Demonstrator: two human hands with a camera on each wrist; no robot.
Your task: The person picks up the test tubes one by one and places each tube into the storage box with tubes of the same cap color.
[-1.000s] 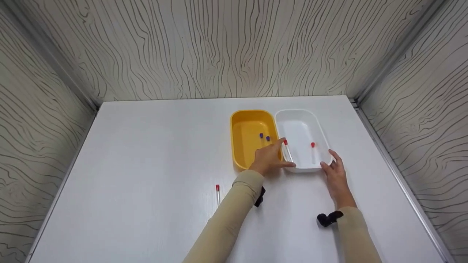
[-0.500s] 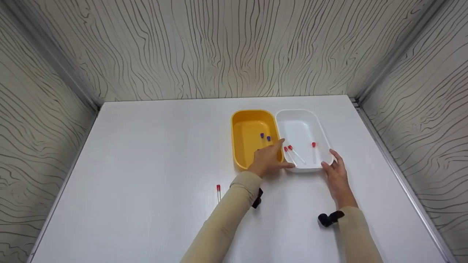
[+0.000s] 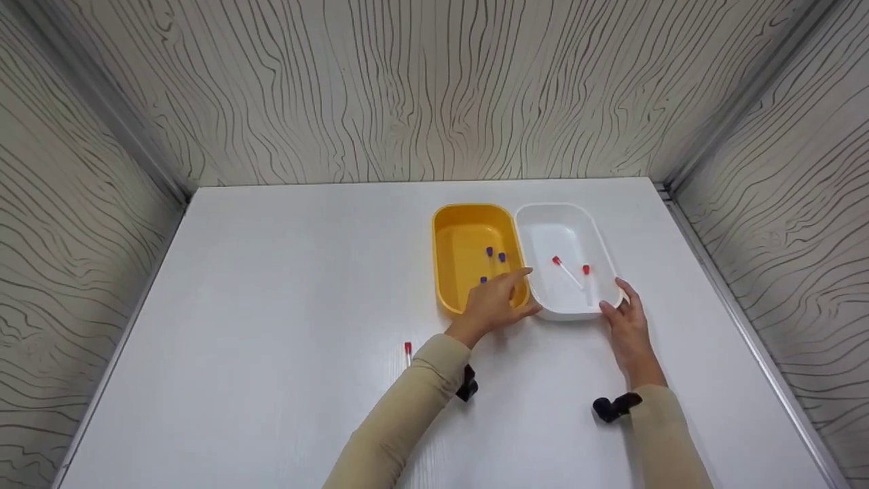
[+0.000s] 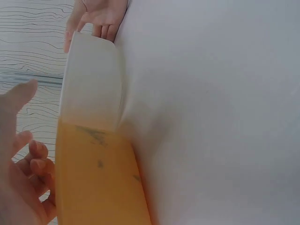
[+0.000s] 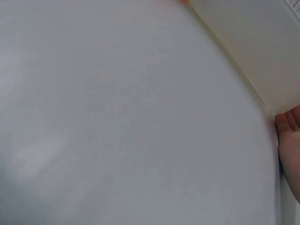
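My left hand (image 3: 492,299) is over the near right part of the yellow tray (image 3: 441,265), thumb and forefinger spread apart with nothing between them. In the left wrist view its fingers (image 4: 37,166) appear beside the yellow tray wall. My right hand (image 3: 628,333) grips the near right corner of the white tray (image 3: 553,227), thumb at the near rim and fingers along the right side. Inside the white tray lie a tilted red-capped tube (image 3: 570,274) and another red-capped tube (image 3: 587,288). Blue caps (image 3: 489,251) show in the yellow tray; their tubes are hard to make out.
One more red-capped tube (image 3: 408,353) lies on the white table (image 3: 292,305), partly hidden by the left sleeve (image 3: 400,414). Both trays stand side by side. Wood-patterned panels (image 3: 421,88) enclose the table at the back and sides.
A red-capped tube beside my left hand has come to lie in the white tray, farther right. My left hand has drawn back slightly left, uncovering another blue cap. The right hand stays at its corner.
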